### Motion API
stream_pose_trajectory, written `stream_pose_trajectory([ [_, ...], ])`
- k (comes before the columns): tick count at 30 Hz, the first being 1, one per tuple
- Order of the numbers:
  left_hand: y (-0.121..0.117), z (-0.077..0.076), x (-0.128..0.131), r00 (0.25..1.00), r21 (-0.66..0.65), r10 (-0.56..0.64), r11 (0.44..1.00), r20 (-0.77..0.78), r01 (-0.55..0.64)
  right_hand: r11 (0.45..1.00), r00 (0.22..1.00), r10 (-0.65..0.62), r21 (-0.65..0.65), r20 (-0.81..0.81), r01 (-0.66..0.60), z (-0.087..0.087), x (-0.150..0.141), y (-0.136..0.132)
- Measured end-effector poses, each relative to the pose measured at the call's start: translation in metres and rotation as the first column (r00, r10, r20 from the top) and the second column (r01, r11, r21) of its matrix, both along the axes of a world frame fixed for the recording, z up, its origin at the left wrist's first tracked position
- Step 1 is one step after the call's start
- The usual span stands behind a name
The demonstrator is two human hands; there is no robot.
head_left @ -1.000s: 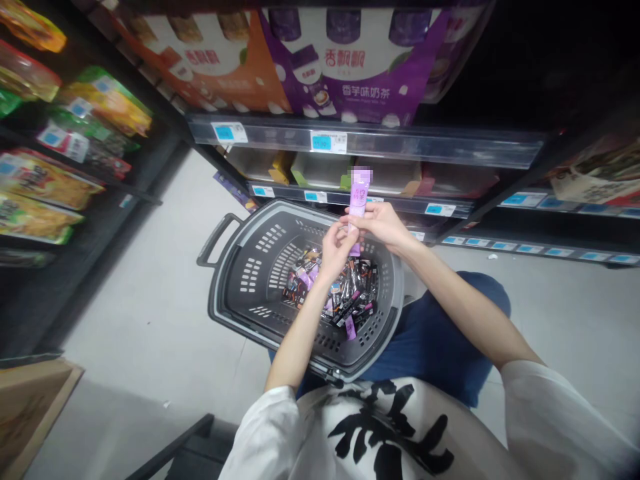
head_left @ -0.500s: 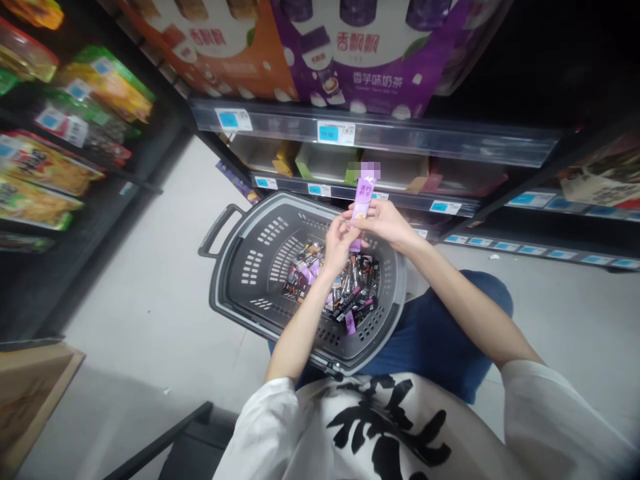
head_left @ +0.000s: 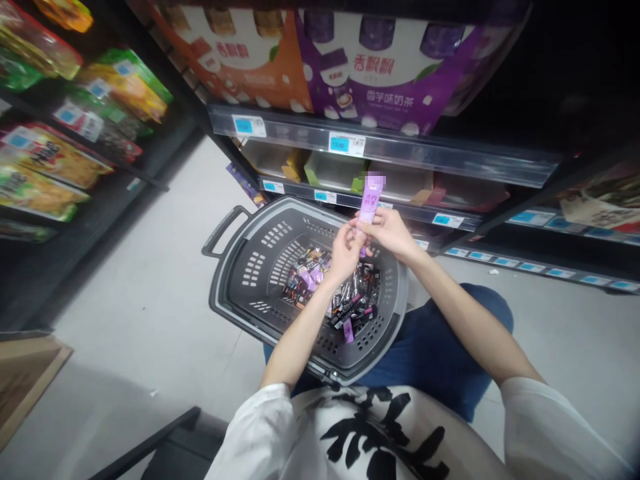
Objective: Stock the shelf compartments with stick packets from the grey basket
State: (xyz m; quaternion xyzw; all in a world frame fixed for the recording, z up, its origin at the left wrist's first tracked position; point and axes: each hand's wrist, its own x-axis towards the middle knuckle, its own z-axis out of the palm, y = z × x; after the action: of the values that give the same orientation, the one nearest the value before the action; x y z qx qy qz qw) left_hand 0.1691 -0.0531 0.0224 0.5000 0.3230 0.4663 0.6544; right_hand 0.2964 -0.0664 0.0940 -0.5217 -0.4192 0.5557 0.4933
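A narrow purple milk tea sachet (head_left: 371, 200) stands almost upright above the far side of a grey shopping basket (head_left: 235, 293). My left hand (head_left: 347, 250) pinches its lower part, the fingertips close against those of my other hand. From the right, my right hand (head_left: 389, 231) is closed on the same sachet, thumb in front and fingers behind. Its lower end is partly hidden by my fingers. Inside the basket lies a loose heap of small sachets (head_left: 356, 303), mostly black, with some purple ones among them; my left forearm covers part of the heap.
Ahead, a shelf (head_left: 425, 157) carries large orange and purple cartons (head_left: 390, 100), with open display trays (head_left: 330, 170) beneath. Snack bags (head_left: 55, 157) fill the left shelf. A cardboard box (head_left: 30, 380) is at the lower left. The basket's handle (head_left: 220, 230) sticks out leftward.
The sachet stays in both hands. It and my hands appear slightly further right in the picture, and its lean has shifted a little to the right. The camera view has moved slightly.
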Motion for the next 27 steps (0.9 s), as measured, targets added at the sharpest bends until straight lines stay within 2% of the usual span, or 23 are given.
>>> stream_pose_trajectory([
  [3,-0.003,0.0028,0.0004,1.0,-0.008,0.004,1.0,-0.02,-0.004,1.0,1.0,-0.017,0.024,0.002,0.017,-0.0023,0.0002,0.0028],
  [6,-0.0061,0.0049,0.0003,0.997,0.013,0.045,0.999,-0.059,-0.044,0.995,0.996,-0.086,0.044,-0.007,0.086,-0.0041,-0.0003,0.0064],
  [12,-0.0078,0.0003,-0.0007,0.948,0.254,0.242,0.949,-0.208,-0.187,0.975,0.974,-0.204,0.111,0.102,0.193,-0.0017,0.0007,0.0077],
  [14,-0.0074,-0.0004,-0.0012,0.947,0.227,0.244,0.954,-0.211,-0.195,0.978,0.98,-0.173,0.133,0.102,0.159,-0.0009,0.0019,0.0072],
  [17,-0.0062,0.0008,-0.0013,0.978,0.094,0.174,0.982,-0.114,-0.163,0.985,0.991,-0.095,0.15,0.094,0.08,-0.0015,0.0041,0.0073],
  [20,-0.0037,0.0012,-0.0015,0.986,-0.012,0.162,0.987,-0.038,-0.163,0.984,0.986,-0.121,0.147,0.115,0.104,-0.0033,0.0064,0.008],
  [27,0.0011,-0.0032,-0.0053,0.995,0.02,0.099,0.995,-0.03,-0.098,0.976,0.973,-0.177,0.152,0.146,0.154,-0.001,0.0079,0.0074],
])
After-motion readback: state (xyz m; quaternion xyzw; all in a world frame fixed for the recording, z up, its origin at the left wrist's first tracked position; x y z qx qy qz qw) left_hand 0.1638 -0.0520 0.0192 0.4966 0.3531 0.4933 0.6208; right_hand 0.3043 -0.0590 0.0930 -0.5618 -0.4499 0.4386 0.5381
